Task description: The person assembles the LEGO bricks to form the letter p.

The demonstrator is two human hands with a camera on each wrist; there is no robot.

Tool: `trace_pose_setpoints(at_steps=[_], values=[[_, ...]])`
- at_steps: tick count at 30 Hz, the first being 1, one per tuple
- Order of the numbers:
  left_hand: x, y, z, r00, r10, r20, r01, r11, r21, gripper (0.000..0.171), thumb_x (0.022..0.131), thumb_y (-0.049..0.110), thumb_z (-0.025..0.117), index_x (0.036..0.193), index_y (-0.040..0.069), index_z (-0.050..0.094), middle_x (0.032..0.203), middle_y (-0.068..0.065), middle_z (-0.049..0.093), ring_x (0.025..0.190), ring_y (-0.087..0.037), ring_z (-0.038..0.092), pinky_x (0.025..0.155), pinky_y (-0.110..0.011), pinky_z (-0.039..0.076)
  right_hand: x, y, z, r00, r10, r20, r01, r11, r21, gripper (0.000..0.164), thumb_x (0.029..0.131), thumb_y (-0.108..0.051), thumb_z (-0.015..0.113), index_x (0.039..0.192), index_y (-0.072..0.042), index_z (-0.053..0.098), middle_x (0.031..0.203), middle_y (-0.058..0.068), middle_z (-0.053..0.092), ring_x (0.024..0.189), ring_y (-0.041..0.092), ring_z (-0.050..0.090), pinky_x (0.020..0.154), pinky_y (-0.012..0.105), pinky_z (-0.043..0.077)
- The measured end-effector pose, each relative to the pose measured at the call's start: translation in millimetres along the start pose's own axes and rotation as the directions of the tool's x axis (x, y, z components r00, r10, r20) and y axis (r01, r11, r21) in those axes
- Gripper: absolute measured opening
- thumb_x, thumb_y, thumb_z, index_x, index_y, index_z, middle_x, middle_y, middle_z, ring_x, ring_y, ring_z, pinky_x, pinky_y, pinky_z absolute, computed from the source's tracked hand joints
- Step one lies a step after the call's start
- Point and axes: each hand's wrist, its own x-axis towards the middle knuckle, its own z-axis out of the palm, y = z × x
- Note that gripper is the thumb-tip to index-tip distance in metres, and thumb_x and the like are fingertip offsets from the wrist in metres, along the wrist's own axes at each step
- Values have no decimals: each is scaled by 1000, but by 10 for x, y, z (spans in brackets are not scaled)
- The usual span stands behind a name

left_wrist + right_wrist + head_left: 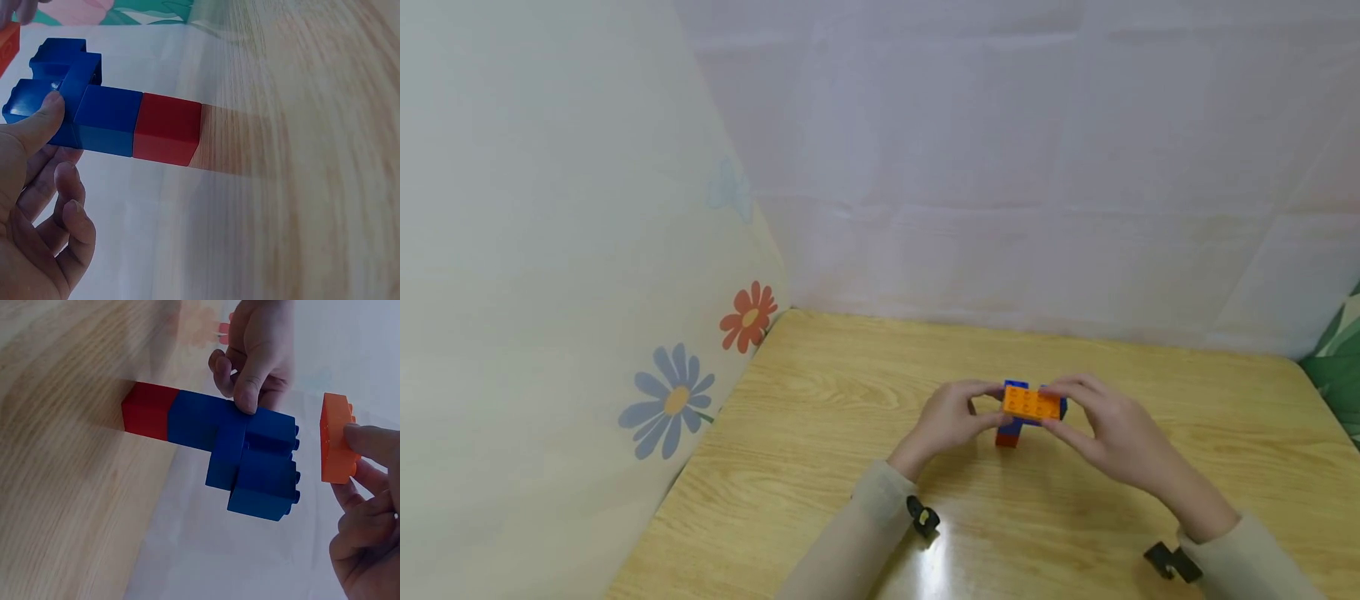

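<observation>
A stack of toy building bricks stands upright on the table, a red brick (150,411) at its base and several blue bricks (265,481) above, the top ones side by side with a gap between. My left hand (953,414) pinches the upper blue part between thumb and fingers, its other fingers curled loosely in the left wrist view. Between the thumb and fingers of my right hand (1123,429) is a flat orange brick (335,439), studs up. It hangs just above the blue studs, apart from them in the right wrist view.
The wood-grain table (805,433) meets a pale cloth backdrop (940,167) at the back. A wall with printed flowers (676,400) runs along the left side. Dark clips (1172,562) sit at both sleeve cuffs.
</observation>
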Motion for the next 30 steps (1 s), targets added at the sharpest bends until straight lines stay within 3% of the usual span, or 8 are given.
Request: trace_pose_setpoints(at_steps=[3,7,13,17,23,26,30], values=[[7,3,0,1000,4,1,-4,1000,1,41,95,34,78,133,21,72,123,8,73,69,-5,58,61,-23,51,45,32,-13,1000,25,6,-25,1000,1,44,84,-4,86,125,-7,71,117,5,67,70,7,48,58,25,45],[14,-1,3,1000,7,1,-7,1000,5,40,95,35,78,132,21,73,122,9,73,72,-5,59,62,-23,51,97,71,-20,999,45,21,-44,999,-13,42,87,-6,85,126,-6,70,118,5,67,84,13,62,67,34,54],[12,-12,11,1000,1,10,-1,1000,-3,43,95,36,78,135,20,71,122,9,72,78,-9,62,64,-23,52,129,125,-17,994,88,62,-89,996,1,37,90,-7,82,126,-6,70,121,7,67,99,24,67,76,46,56],[9,-11,10,1000,-1,7,1,1000,-1,43,95,37,77,135,20,71,122,9,72,76,-8,62,64,-23,52,141,153,-10,990,116,84,-118,993,15,34,93,-10,80,126,-7,71,121,7,67,87,18,63,71,40,54],[11,-5,12,1000,0,9,0,1000,8,42,96,38,77,134,20,72,122,9,72,79,-8,62,65,-23,52,157,203,-9,983,138,118,-144,988,47,32,95,-11,78,126,-8,71,122,7,67,64,6,39,56,26,38],[11,-3,11,1000,0,9,0,1000,15,43,96,38,77,134,20,72,123,9,72,79,-8,63,65,-22,52,176,226,-18,980,144,140,-153,987,56,31,96,-12,77,126,-8,71,122,7,67,63,7,39,55,27,38],[14,2,4,1000,5,12,-5,999,31,43,96,38,76,134,20,71,123,7,72,77,-6,62,65,-22,52,207,239,-37,972,148,180,-159,986,48,30,98,-15,75,127,-8,72,122,8,67,71,12,49,61,30,44]])
